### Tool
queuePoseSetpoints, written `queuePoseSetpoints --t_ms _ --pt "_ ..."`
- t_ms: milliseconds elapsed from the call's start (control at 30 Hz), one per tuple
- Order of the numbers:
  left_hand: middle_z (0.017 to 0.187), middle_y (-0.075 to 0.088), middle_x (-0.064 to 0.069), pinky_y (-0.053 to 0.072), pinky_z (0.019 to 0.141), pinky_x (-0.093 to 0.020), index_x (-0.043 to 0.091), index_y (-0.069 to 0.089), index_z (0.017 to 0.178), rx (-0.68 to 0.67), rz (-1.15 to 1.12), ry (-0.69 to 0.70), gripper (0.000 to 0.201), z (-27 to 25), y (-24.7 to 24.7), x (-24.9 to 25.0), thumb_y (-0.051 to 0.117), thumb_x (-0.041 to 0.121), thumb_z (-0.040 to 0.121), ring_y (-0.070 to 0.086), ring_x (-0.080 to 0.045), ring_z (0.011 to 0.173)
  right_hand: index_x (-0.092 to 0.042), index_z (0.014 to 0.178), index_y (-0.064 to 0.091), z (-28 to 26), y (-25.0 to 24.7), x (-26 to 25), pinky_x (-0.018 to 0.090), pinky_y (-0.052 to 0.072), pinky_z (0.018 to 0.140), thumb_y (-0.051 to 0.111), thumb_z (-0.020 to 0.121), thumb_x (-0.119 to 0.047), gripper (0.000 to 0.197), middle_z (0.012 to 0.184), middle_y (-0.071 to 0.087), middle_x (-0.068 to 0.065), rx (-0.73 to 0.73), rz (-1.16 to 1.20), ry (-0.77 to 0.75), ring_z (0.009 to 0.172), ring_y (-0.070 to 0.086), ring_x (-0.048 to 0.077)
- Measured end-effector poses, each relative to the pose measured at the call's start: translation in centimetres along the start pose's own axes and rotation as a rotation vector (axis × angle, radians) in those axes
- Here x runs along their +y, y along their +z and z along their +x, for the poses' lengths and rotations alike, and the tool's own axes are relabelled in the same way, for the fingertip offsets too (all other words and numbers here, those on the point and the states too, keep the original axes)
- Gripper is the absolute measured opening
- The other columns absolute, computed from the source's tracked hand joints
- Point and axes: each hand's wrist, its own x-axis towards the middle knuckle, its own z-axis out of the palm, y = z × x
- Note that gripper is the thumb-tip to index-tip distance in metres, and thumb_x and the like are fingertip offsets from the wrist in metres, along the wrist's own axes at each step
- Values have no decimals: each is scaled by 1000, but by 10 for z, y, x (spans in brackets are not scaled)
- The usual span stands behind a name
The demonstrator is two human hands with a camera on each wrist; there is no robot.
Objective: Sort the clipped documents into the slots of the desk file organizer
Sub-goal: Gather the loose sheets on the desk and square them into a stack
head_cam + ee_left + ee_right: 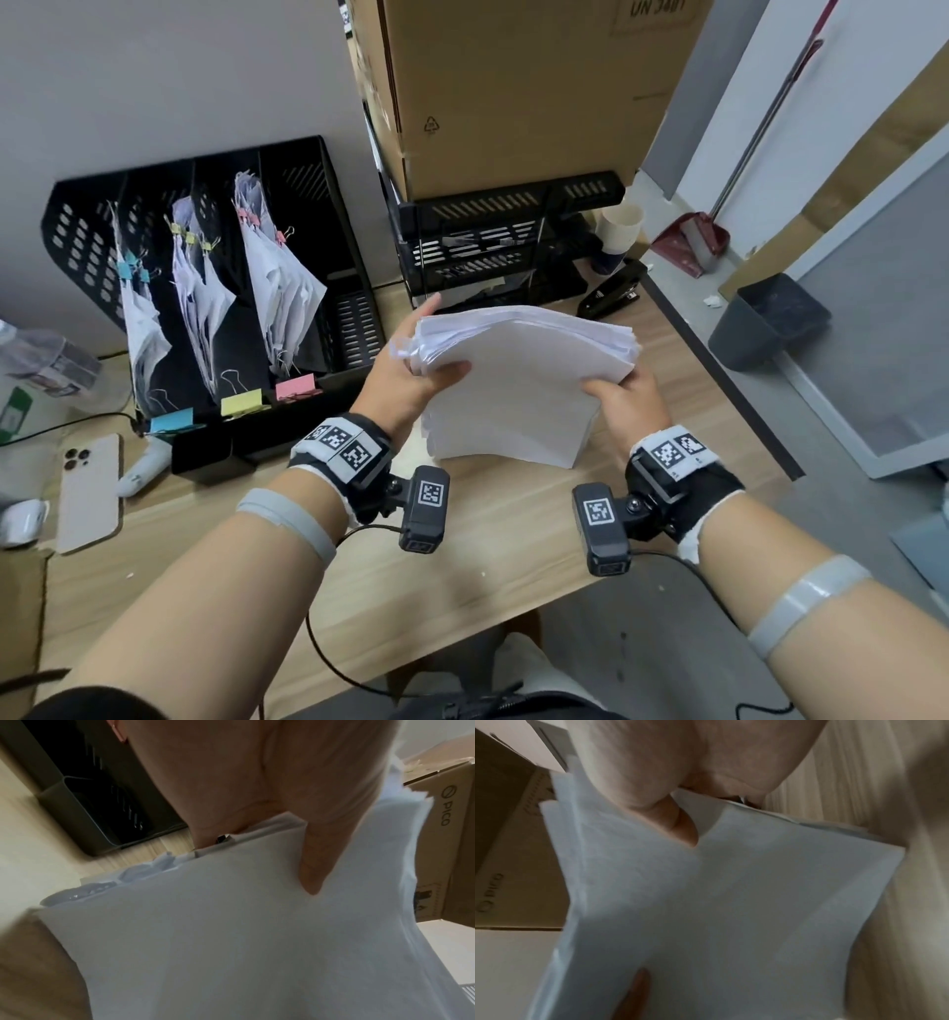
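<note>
Left of centre, file organizer [215,288]: three slots hold clipped documents [280,277], rightmost looks empty. Left hand [411,370] and right hand [629,393] both grip a thick paper stack [518,380] above desk; clips not visible, probably unsorted.

Bare forearms, a pale grey band [289,519] round each, black wrist straps with white trim and square black-and-white markers [339,442], small black marker-tagged cameras [424,509] hung beneath, thin black cables [328,663] trailed back toward dark clothing.
</note>
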Motion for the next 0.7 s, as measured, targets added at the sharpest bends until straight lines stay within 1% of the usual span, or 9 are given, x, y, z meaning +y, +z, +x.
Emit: queuePoseSetpoints --t_ms 33,100,167,300,367,467,533,633,700 --pt "127 69 6 52 100 -28 32 51 139 -7 25 -19 70 1 2 -3 76 -1 82 63 -12 119 -16 95 66 1 1 5 23 49 66 62 84 1 21 91 68 2 -7 -22 41 81 64 15" --pt "120 73 2 53 96 -36 23 62 130 21 49 -46 51 3 7 -7 75 5 85 66 -19 113 -23 81 62 2 3 9 32 49 79 66 84 -7 17 90 68 3 -16 -81 79 86 63 21" --pt "112 75 -3 54 96 -44 23 71 116 84 32 -38 32 3 12 -5 74 12 86 68 -25 108 -20 85 62 2 5 5 38 51 86 66 83 -11 11 94 69 8 -23 -128 64 90 64 26" --pt "103 77 1 58 91 -43 25 75 105 226 6 62 17 5 20 4 72 17 90 72 -18 97 -19 92 61 -2 4 -4 25 45 65 62 86 -6 15 84 64 0 -45 -53 -23 74 58 8" --pt "105 77 -2 58 90 -46 23 75 105 270 7 89 20 2 22 0 78 22 85 72 -22 100 -24 84 59 -5 5 2 26 45 63 61 83 -2 22 86 64 1 -70 -50 8 78 58 11" --pt "113 75 -4 56 95 -49 21 69 119 238 -18 -2 45 -2 21 -17 86 24 77 70 -24 107 -23 72 55 -1 10 28 33 44 74 57 78 7 30 88 65 11 -67 -119 95 86 60 32" --pt "117 73 -6 55 96 -53 20 67 123 206 -11 -59 53 -1 15 -28 88 26 74 69 -27 110 -20 74 57 4 11 37 33 45 73 55 77 8 28 83 65 4 -44 -94 125 86 59 28" --pt "115 74 -10 54 95 -59 18 70 117 180 -5 -115 52 1 11 -39 90 28 70 69 -31 110 -17 85 61 8 12 45 28 44 65 59 79 4 22 80 63 -3 -37 -53 170 84 58 23" --pt "112 75 -10 55 93 -59 18 72 112 193 5 -131 53 2 9 -45 92 33 65 70 -32 108 -19 89 61 7 14 50 28 43 66 63 81 0 20 79 60 -7 -46 -43 203 81 57 19"
